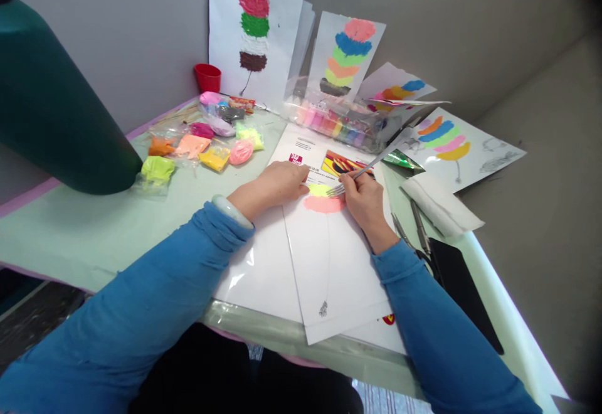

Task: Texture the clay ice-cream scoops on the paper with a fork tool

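A white sheet of paper lies on the table in front of me, with a pink clay patch and a yellow clay patch pressed onto it. My right hand is closed round a metal fork, whose tines rest on the clay at the yellow and pink edge. My left hand lies flat on the paper just left of the clay, fingers stretched out and holding the sheet down.
Small bags of coloured clay lie at the left. A clear box of clay colours stands behind the paper. Finished clay pictures lean and lie at the back and right. A red cup, folded tissue, metal tools and a black item are nearby.
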`<state>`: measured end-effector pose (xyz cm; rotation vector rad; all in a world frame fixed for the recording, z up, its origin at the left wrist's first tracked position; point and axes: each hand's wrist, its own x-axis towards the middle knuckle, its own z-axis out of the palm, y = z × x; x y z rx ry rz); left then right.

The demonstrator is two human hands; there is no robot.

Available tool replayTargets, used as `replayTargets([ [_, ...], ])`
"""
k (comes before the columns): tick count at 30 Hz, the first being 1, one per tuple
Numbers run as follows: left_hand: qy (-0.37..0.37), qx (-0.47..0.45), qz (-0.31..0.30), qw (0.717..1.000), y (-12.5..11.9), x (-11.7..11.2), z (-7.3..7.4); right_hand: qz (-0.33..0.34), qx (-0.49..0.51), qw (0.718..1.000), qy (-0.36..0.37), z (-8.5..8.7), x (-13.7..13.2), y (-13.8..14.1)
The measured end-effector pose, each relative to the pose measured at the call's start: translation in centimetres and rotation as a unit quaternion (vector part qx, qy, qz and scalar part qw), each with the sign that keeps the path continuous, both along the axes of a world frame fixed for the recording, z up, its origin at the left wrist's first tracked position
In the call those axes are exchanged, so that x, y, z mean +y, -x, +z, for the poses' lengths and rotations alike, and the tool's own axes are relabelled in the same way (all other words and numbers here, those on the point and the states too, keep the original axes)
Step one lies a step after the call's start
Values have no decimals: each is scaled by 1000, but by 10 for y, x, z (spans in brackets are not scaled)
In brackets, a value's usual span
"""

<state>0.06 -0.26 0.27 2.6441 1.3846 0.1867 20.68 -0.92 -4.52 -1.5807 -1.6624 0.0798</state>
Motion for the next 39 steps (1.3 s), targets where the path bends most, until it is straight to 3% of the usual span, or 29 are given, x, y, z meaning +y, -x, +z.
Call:
replayTargets([
  [30,7,-2,0,1000,0,-1,2,-17,0,1000,-14,-2,0,-1],
  [39,5,-5,1,1000,0,0,1,30,0,999,-10,0,-1,2],
])
